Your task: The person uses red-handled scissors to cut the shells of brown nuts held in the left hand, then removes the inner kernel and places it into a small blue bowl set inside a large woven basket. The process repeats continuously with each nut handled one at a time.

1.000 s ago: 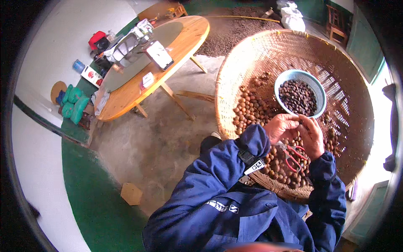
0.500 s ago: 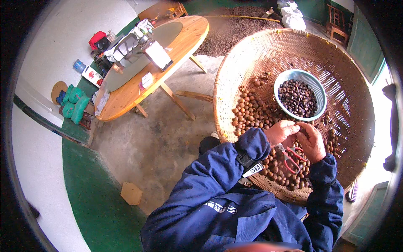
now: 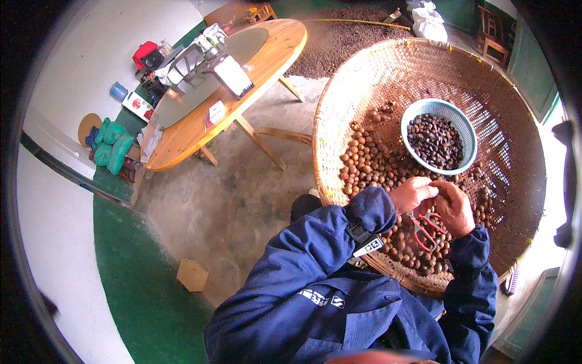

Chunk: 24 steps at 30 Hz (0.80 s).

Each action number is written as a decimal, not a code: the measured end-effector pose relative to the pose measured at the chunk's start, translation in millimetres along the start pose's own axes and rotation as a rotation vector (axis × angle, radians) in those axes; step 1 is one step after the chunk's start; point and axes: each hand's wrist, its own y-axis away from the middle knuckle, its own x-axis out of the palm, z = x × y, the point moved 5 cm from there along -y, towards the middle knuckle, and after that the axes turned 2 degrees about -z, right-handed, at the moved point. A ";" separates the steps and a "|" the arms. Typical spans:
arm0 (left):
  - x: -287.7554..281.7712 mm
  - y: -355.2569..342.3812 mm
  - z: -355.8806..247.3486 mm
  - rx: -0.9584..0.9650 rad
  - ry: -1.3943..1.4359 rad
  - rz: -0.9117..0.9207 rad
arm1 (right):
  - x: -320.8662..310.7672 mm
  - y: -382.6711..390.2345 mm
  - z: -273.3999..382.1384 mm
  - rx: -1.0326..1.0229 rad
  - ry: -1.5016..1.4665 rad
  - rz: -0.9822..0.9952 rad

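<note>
My left hand [image 3: 413, 194] and my right hand [image 3: 454, 209] meet at the fingertips over a big round woven basket [image 3: 327, 139]. Both are closed in a pinch; whatever lies between the fingers is hidden. Just below my right hand is a pair of red-handled scissors [image 3: 424, 235]; whether that hand also holds them I cannot tell. Round brown nuts [image 3: 362, 159] lie loose in the basket, left of and beneath my hands. Beyond my fingertips a light blue plastic colander [image 3: 471, 159] sits inside the basket, holding smaller dark seeds [image 3: 434, 141].
To the left stands an oval wooden table [image 3: 182, 148] with several items on it. A broad spread of dark nuts [image 3: 339, 36] covers the floor behind the basket, near white sacks [image 3: 430, 23] and a wooden chair [image 3: 494, 36]. Green bags [image 3: 113, 145] lie by the left wall.
The whole view has shifted slightly, so things sit a little farther right. My hands stay together at the fingertips, with only a small shift of the fingers.
</note>
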 end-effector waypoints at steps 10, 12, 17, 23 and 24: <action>0.8 -2.5 1.2 0.163 -0.328 -0.126 | 4.6 1.6 6.9 -0.175 0.326 -0.097; 2.1 -3.2 -1.8 0.238 -0.411 -0.155 | 7.0 2.0 5.0 -0.147 0.327 -0.087; 5.0 4.1 -7.3 0.221 -0.604 -0.209 | 11.3 1.8 0.5 -0.166 0.383 -0.094; 6.6 6.0 -4.2 0.175 -0.514 -0.200 | 10.9 3.2 -7.0 -0.127 0.384 -0.145; 6.8 6.1 -7.6 0.251 -0.635 -0.228 | 10.9 4.3 -7.0 -0.139 0.343 -0.147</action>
